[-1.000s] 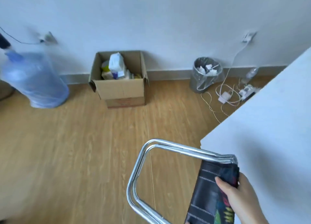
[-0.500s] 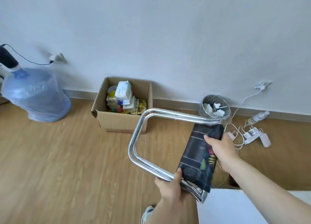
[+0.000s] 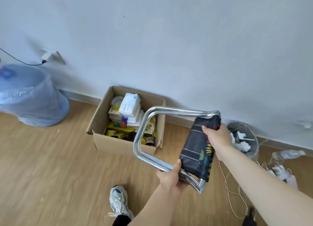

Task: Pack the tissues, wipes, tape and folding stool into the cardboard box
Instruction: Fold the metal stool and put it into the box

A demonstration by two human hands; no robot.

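Note:
I hold the folded stool (image 3: pixel 194 151), chrome tube frame with a dark patterned fabric seat, in the air in front of me. My left hand (image 3: pixel 171 178) grips the lower frame tubes. My right hand (image 3: pixel 218 139) grips the top of the fabric seat. The stool's chrome loop hangs over the right front part of the open cardboard box (image 3: pixel 108 144) standing against the wall. Inside the box lie a white tissue pack (image 3: pixel 129 104), a yellow tape roll (image 3: pixel 116 101) and yellow wipes packs (image 3: pixel 118 130).
A large blue water jug (image 3: pixel 28 97) stands left of the box by the wall. A mesh waste bin (image 3: pixel 243 139) with crumpled paper stands to the right, beside loose cables (image 3: pixel 232 191) and an empty plastic bottle (image 3: pixel 288 154). My sneaker (image 3: pixel 118 202) is on the wooden floor.
I have stepped closer to the box. The stool has moved forward so that its chrome loop now overlaps the box. Both hands keep their hold.

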